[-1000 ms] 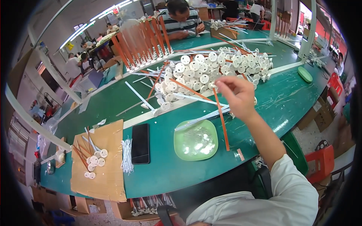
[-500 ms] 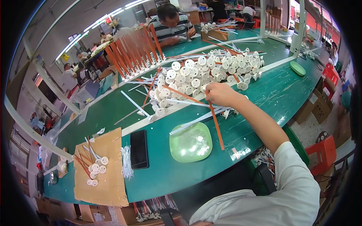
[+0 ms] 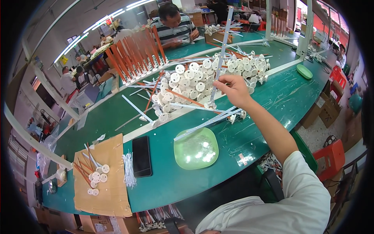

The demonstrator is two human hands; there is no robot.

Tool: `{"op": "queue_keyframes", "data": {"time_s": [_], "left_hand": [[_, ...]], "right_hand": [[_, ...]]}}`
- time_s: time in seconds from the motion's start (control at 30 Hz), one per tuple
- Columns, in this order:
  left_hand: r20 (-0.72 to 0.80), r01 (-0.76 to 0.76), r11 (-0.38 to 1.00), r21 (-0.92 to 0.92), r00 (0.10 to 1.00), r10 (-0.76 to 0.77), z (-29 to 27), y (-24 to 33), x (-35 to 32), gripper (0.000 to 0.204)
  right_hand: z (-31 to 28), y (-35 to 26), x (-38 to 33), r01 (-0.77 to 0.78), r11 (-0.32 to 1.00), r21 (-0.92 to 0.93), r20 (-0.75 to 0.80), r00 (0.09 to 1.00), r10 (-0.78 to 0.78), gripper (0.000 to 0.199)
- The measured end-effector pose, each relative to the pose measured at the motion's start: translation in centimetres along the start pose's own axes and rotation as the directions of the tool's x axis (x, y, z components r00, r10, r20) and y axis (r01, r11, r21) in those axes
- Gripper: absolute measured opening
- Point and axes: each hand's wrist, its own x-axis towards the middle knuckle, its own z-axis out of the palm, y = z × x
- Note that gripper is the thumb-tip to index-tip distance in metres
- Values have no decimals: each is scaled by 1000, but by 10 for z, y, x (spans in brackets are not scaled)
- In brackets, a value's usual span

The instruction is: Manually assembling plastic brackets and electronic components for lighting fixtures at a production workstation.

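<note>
My right hand reaches in over the front of a heap of white round discs with strips attached. Thumb and fingers are pinched on a long, pale LED strip. The strip points up and tilts slightly right, with a white disc base at its lower end by the heap's front edge. Loose pale strips cross below the hand and overlap the rim of a light green tray. My left hand does not show.
A black phone and a bundle of white ties lie beside cardboard bearing several disc-ended strips. Orange strips stand in a rack at the far left. A co-worker sits across the green table.
An orange strip hung from my right hand toward me; now a pale-faced strip points upward from it. The hand has moved slightly right and turned. The view has shifted slightly.
</note>
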Motion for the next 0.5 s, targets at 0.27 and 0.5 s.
{"op": "queue_keyframes", "data": {"time_s": [0.27,0.5], "left_hand": [[136,334,940,66,931,-340,-73,168,25,33],[-307,39,985,166,952,14,-214,377,64,28]], "right_hand": [[28,-20,-10,-196,946,260,205,968,145,15],[61,-38,-22,-421,823,381,468,855,221,16]]}}
